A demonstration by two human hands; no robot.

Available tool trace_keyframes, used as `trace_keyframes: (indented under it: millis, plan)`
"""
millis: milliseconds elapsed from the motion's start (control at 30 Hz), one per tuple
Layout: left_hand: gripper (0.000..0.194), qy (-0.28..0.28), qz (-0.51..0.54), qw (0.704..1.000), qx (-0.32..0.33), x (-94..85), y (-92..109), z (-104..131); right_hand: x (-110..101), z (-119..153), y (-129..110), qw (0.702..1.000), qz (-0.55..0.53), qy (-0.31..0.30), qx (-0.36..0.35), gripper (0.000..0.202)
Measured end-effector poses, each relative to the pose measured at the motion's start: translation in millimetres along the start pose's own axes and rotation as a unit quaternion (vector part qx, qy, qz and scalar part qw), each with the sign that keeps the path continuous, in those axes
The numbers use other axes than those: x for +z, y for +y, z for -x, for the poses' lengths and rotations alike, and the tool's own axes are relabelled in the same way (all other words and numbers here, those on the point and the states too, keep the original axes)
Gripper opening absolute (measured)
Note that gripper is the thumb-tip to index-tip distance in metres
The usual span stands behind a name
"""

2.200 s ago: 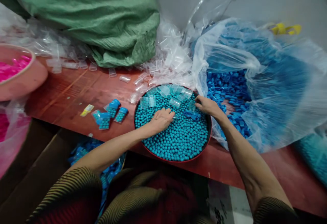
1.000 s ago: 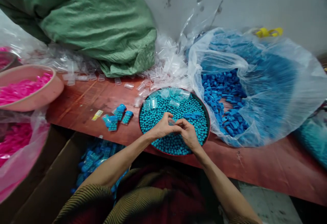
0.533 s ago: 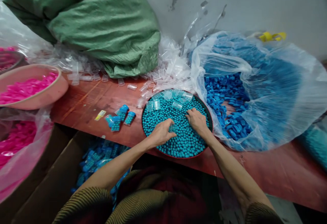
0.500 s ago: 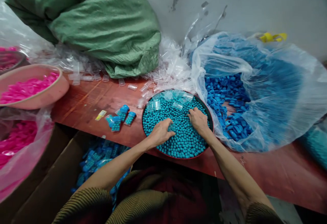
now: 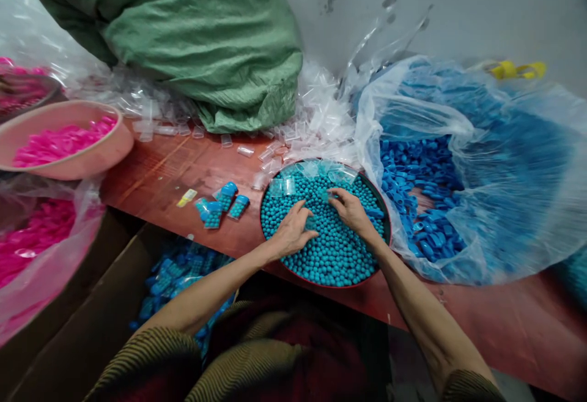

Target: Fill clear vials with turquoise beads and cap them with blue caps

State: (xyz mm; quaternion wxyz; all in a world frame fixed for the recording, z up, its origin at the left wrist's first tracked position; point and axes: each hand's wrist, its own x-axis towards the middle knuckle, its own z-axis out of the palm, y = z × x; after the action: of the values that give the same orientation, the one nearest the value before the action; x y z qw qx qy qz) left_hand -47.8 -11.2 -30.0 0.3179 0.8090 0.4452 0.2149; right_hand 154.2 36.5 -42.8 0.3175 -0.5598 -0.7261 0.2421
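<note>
While a streaky red desk (image 5: 495, 313) is supporting everything, a wrinkled green sack (image 5: 206, 47) is slumping behind-left of a round basin (image 5: 387, 230), and a filmy bag (image 5: 518, 163) is bulging beside it. Over the basin, the left hand (image 5: 308, 223) is curving its fingers apart and the right hand (image 5: 331, 197) is holding its fingers narrow; whether either is gripping anything, I cannot tell. Smooth turquoise beads (image 5: 334, 258) are filling the basin.

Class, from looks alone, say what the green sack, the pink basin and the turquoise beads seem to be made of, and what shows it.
Green sack: probably woven plastic, slight sheen; its sharp creases catch the light.
Pink basin: likely moulded plastic, satin; even colour and a smooth, rounded rim.
Turquoise beads: perhaps hard plastic, faintly glossy; small highlights, though glass isn't ruled out.
</note>
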Motion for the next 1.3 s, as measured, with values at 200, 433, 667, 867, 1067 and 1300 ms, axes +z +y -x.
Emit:
trace_keyframes:
  millis: [200, 433, 667, 867, 1067, 1300]
  plan:
    - [0.05, -0.005, 0.145, 0.989, -0.036, 5.7, 2, -16, 13, 26, -10, 0.971, -0.23, -0.055, 0.04, 0.026]
    - [0.093, 0.016, 0.252, 0.958, -0.136, -1.9, 0, -12, 18, 29, -28, 0.984, -0.109, -0.137, 0.044, 0.024]
    - [0.047, -0.01, -0.069, 0.991, -0.111, -11.5, 3, 14, 22, -19, -58, 0.983, 0.147, -0.111, -0.005, 0.029]
    - [0.037, -0.041, -0.145, 0.985, -0.079, -9.0, 2, 24, 51, -62, -77, 0.957, 0.242, -0.151, -0.058, 0.053]
    - [0.051, 0.025, -0.039, 0.994, -0.103, -8.9, -3, 12, 35, -33, -54, 0.952, 0.269, -0.146, -0.024, 0.046]
    - [0.05, -0.057, -0.029, 0.995, -0.078, -9.1, -9, -18, 12, 1, -32, 0.965, 0.186, -0.181, -0.027, 0.066]
